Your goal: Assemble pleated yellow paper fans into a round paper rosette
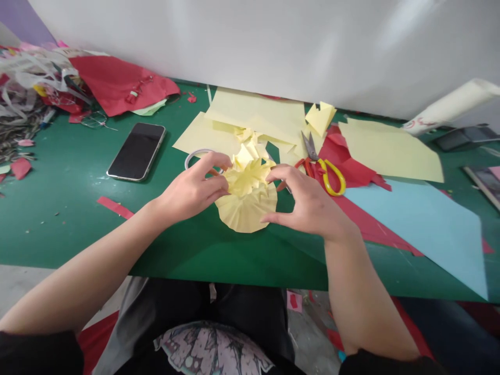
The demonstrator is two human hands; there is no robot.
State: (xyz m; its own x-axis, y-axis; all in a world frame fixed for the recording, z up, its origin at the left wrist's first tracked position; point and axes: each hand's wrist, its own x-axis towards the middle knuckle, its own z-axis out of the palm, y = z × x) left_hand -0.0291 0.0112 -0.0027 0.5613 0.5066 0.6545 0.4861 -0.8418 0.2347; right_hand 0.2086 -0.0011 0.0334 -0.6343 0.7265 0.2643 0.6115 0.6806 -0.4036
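Two pleated yellow paper pieces lie one over the other before me: a smaller ruffled paper piece [247, 178] and, below it, a wider round paper disc [247, 214] with folds fanning outward. My left hand [195, 186] pinches the ruffled piece at its left edge. Around the right side curls my right hand [308, 203], its fingers at the ruffled piece's edge and its thumb at the disc's rim. Just behind stand folded bits of yellow paper [248, 152]. A roll of tape [191, 156] sits partly hidden behind my left hand.
Yellow-handled scissors [330, 177] rest open on red paper [339, 153]. Yellow sheets [253, 109] lie at the back, a light blue sheet [422, 208] to the right. A phone [137, 151] lies left on the green table [195, 250]. Scraps [35, 94] pile up far left.
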